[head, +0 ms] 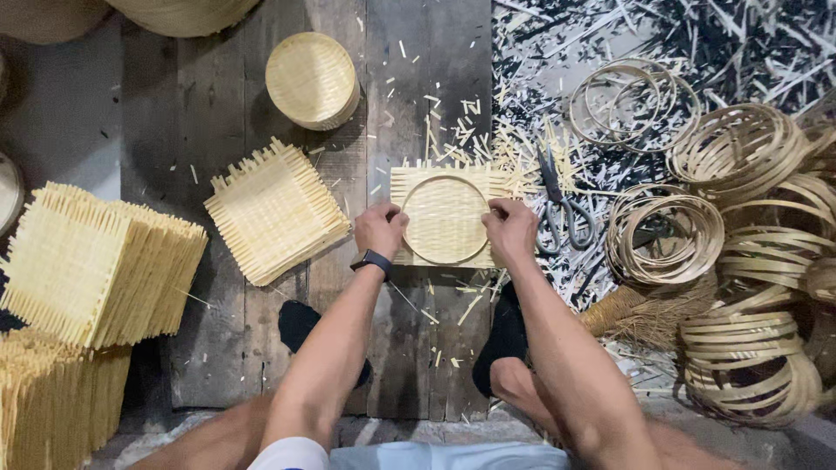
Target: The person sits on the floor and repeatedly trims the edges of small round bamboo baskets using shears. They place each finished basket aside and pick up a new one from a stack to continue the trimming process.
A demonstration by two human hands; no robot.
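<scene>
A: Hands first. Left hand (380, 228) and right hand (510, 228) press down on either side of a bamboo ring (445, 219), fingers curled over its rim, holding it on a square woven mat (446, 216).

B: Where is the mat?

A: On the dark wooden board (261, 157), directly ahead of the person's knees. Its corners and loose strip ends stick out untrimmed past the ring.

B: So, early stage?

A: I judge so: ring seated, nothing cut round. Scissors (562, 204) lie just right of the mat, untouched.

B: Finished work?

A: One round tray (312, 80) beyond the mat to the left. Another flat mat (275, 211) lies left; stacked mats (96, 270) farther left; spare rings (749, 261) piled right.
</scene>
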